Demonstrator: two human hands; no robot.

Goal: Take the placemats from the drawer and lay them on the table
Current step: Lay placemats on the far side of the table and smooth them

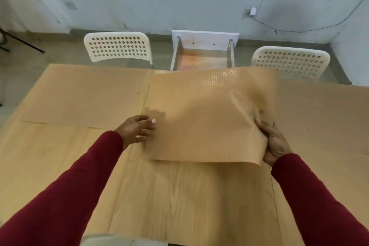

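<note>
A tan embossed placemat (207,118) is held above the middle of the wooden table (179,201), bowed and tilted. My right hand (274,142) grips its right edge, thumb on top. At the mat's left edge my left hand (140,129) has relaxed fingers, touching or just beside the mat; I cannot tell which. One placemat (85,96) lies flat on the far left of the table. Another (323,118) lies flat on the right. The white drawer (203,54) stands pulled open beyond the table's far edge, its visible part bare.
Two white perforated chairs stand at the far side, one (117,48) left of the drawer and one (290,62) right of it. A grey wall with a cable (299,30) runs behind. A dark stand leg (22,43) is on the floor at far left.
</note>
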